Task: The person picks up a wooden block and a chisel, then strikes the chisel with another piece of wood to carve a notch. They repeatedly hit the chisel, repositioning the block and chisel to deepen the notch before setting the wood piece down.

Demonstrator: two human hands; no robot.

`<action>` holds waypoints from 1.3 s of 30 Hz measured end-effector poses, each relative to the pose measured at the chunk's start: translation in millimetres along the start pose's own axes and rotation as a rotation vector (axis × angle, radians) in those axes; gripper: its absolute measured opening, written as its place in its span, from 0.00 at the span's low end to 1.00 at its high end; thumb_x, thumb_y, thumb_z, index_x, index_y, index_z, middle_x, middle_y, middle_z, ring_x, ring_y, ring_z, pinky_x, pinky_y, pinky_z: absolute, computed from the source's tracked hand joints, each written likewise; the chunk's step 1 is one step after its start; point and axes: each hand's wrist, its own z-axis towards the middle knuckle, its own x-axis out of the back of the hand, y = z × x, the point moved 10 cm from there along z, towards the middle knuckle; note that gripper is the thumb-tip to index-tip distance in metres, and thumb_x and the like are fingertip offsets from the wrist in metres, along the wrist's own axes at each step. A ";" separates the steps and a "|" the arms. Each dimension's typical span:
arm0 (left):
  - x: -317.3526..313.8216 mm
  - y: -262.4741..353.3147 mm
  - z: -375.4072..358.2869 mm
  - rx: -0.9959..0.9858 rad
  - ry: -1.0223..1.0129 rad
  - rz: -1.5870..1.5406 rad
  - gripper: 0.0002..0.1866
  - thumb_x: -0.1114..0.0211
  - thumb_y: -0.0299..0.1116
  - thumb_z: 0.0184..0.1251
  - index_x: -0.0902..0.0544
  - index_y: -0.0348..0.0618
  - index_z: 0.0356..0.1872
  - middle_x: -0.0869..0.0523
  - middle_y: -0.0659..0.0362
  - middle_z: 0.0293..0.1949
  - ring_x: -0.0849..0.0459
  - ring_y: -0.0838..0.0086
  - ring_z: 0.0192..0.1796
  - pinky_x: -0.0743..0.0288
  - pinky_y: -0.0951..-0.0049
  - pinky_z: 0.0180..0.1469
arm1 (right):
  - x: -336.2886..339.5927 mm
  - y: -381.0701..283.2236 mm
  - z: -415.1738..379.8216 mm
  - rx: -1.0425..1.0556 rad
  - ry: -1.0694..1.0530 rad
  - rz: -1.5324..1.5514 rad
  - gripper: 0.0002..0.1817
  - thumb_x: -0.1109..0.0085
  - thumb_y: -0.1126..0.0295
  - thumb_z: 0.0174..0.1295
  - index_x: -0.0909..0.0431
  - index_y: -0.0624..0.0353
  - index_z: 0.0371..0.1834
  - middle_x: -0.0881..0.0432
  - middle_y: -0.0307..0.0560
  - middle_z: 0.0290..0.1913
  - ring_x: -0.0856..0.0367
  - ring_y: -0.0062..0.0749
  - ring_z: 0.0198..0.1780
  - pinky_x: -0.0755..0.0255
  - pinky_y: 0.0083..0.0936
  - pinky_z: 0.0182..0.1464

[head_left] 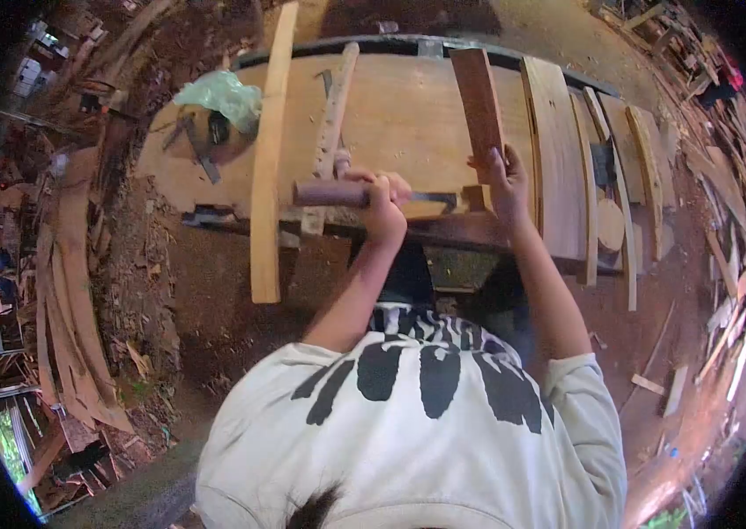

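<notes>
My left hand is closed around a tool with a thick, round brown wooden handle. A dark, flat blade shows on the other side of that fist, so it looks like a chisel. My right hand grips the near end of a reddish-brown board, its thumb along the edge. The board points away from me over the workbench. A small wooden block sits at the bench's near edge, between my hands. Just beyond my left hand stands a small wooden peg, beside a strip with holes.
A long pale plank crosses the bench on the left, near a green plastic bag and dark tools. Several boards lie across the right side. Wood scraps cover the ground at both sides.
</notes>
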 end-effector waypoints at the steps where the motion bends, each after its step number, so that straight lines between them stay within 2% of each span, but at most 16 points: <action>1: 2.4 -2.9 0.9 0.029 0.009 -0.029 0.14 0.50 0.18 0.59 0.39 0.53 0.38 0.37 0.64 0.17 0.38 0.78 0.16 0.39 0.73 0.20 | 0.8 16.5 -8.1 -0.108 0.038 0.106 0.15 0.53 0.61 0.74 0.29 0.62 0.51 0.16 0.47 0.38 0.15 0.30 0.41 0.20 0.26 0.39; 6: 11.2 -9.5 4.3 0.050 -0.001 -0.042 0.12 0.50 0.21 0.60 0.38 0.55 0.36 0.39 0.66 0.16 0.41 0.79 0.16 0.42 0.73 0.20 | -2.7 36.0 -20.2 -0.143 0.117 0.173 0.15 0.58 0.58 0.75 0.29 0.60 0.45 0.17 0.51 0.33 0.16 0.31 0.30 0.19 0.27 0.33; 12: 24.4 -19.4 3.0 0.097 0.048 -0.104 0.10 0.49 0.24 0.61 0.36 0.58 0.35 0.39 0.67 0.17 0.43 0.80 0.16 0.43 0.74 0.21 | 8.6 36.9 -20.0 -0.111 0.248 0.204 0.19 0.61 0.54 0.75 0.32 0.61 0.45 0.19 0.49 0.29 0.18 0.31 0.26 0.21 0.27 0.29; 19: 43.7 -32.5 -4.1 0.103 0.095 -0.139 0.08 0.48 0.27 0.66 0.36 0.57 0.35 0.38 0.68 0.18 0.41 0.81 0.19 0.42 0.76 0.24 | 32.3 40.0 -20.9 -0.033 0.433 -0.166 0.20 0.60 0.55 0.75 0.28 0.64 0.42 0.20 0.47 0.33 0.23 0.27 0.34 0.29 0.25 0.38; 21: 43.4 -37.2 -8.5 0.133 0.100 -0.169 0.08 0.48 0.27 0.67 0.36 0.57 0.36 0.37 0.68 0.18 0.40 0.81 0.20 0.41 0.76 0.25 | 23.0 34.1 -29.1 -0.109 0.515 0.114 0.22 0.59 0.54 0.75 0.27 0.66 0.39 0.21 0.46 0.35 0.26 0.28 0.39 0.32 0.28 0.43; 22: 40.0 -31.8 -13.2 0.096 0.172 -0.093 0.08 0.49 0.29 0.68 0.35 0.54 0.30 0.38 0.68 0.18 0.41 0.81 0.20 0.42 0.75 0.26 | 23.7 40.4 -28.6 -0.110 0.520 0.117 0.22 0.59 0.54 0.75 0.27 0.66 0.39 0.21 0.46 0.35 0.26 0.28 0.39 0.32 0.28 0.43; 24: 39.2 -24.8 -17.4 0.061 0.243 -0.015 0.11 0.49 0.31 0.68 0.35 0.51 0.24 0.39 0.68 0.18 0.42 0.80 0.19 0.43 0.75 0.27 | 31.3 22.6 -31.8 0.072 0.630 -0.280 0.23 0.59 0.54 0.75 0.27 0.66 0.40 0.20 0.46 0.34 0.23 0.29 0.36 0.29 0.28 0.40; 25: 33.9 -22.3 -15.5 0.045 0.192 -0.053 0.08 0.48 0.28 0.69 0.35 0.55 0.30 0.38 0.67 0.19 0.40 0.80 0.20 0.41 0.74 0.27 | 32.6 22.8 -33.2 0.071 0.633 -0.280 0.23 0.59 0.54 0.75 0.27 0.66 0.40 0.20 0.46 0.34 0.23 0.29 0.36 0.29 0.28 0.40; 26: 28.6 -19.2 -13.6 0.030 0.142 -0.092 0.09 0.47 0.25 0.69 0.34 0.58 0.37 0.36 0.67 0.19 0.37 0.80 0.21 0.39 0.73 0.27 | 31.0 22.1 -32.4 0.088 0.594 -0.258 0.23 0.59 0.53 0.75 0.28 0.65 0.43 0.20 0.47 0.34 0.22 0.29 0.34 0.27 0.27 0.39; 28: 26.0 -19.3 -6.2 0.063 0.115 -0.103 0.09 0.47 0.25 0.69 0.33 0.58 0.37 0.36 0.67 0.19 0.37 0.80 0.21 0.39 0.73 0.27 | 28.1 14.9 -34.2 0.104 0.559 -0.234 0.23 0.60 0.52 0.75 0.29 0.64 0.45 0.19 0.48 0.35 0.20 0.29 0.32 0.26 0.26 0.37; 30: 20.5 -15.5 -1.2 0.099 0.086 -0.114 0.09 0.47 0.25 0.69 0.33 0.58 0.38 0.35 0.67 0.19 0.37 0.80 0.21 0.39 0.73 0.27 | 19.6 34.2 -34.6 -0.048 0.442 0.202 0.22 0.58 0.52 0.74 0.32 0.63 0.50 0.18 0.49 0.37 0.20 0.27 0.30 0.25 0.24 0.34; 31: 14.8 -10.8 0.2 0.095 0.055 -0.098 0.09 0.47 0.25 0.70 0.33 0.58 0.38 0.35 0.67 0.19 0.37 0.80 0.21 0.38 0.73 0.28 | 23.5 33.0 -39.6 -0.049 0.447 0.203 0.22 0.58 0.52 0.74 0.32 0.63 0.50 0.18 0.49 0.37 0.20 0.27 0.30 0.25 0.24 0.34; 34: -4.6 5.0 1.3 0.127 0.008 -0.025 0.08 0.46 0.25 0.70 0.32 0.56 0.39 0.35 0.67 0.20 0.37 0.80 0.21 0.38 0.73 0.28 | 31.6 13.8 -59.7 -0.006 0.390 0.251 0.19 0.51 0.58 0.73 0.34 0.64 0.53 0.18 0.50 0.40 0.17 0.31 0.36 0.23 0.25 0.38; 36: -25.1 12.4 -1.4 0.172 -0.054 0.043 0.08 0.44 0.25 0.69 0.32 0.53 0.39 0.33 0.67 0.20 0.36 0.80 0.23 0.37 0.73 0.30 | 37.4 -2.5 -88.7 -0.094 0.451 0.310 0.16 0.45 0.68 0.69 0.35 0.63 0.54 0.17 0.50 0.41 0.15 0.36 0.41 0.20 0.28 0.43; 37: -33.6 13.8 -2.2 0.172 -0.051 0.045 0.08 0.44 0.25 0.69 0.32 0.53 0.39 0.33 0.67 0.20 0.36 0.80 0.23 0.37 0.73 0.30 | 41.4 -8.8 -102.5 -0.097 0.449 0.310 0.16 0.45 0.68 0.69 0.35 0.63 0.54 0.17 0.50 0.41 0.15 0.36 0.41 0.20 0.28 0.43; 39: -67.0 23.8 -7.9 0.036 -0.261 0.214 0.08 0.41 0.27 0.66 0.31 0.44 0.41 0.30 0.66 0.24 0.33 0.79 0.26 0.36 0.74 0.32 | 55.8 -19.0 -129.3 -0.116 0.434 0.250 0.18 0.41 0.74 0.65 0.36 0.61 0.55 0.18 0.51 0.42 0.15 0.41 0.44 0.19 0.33 0.48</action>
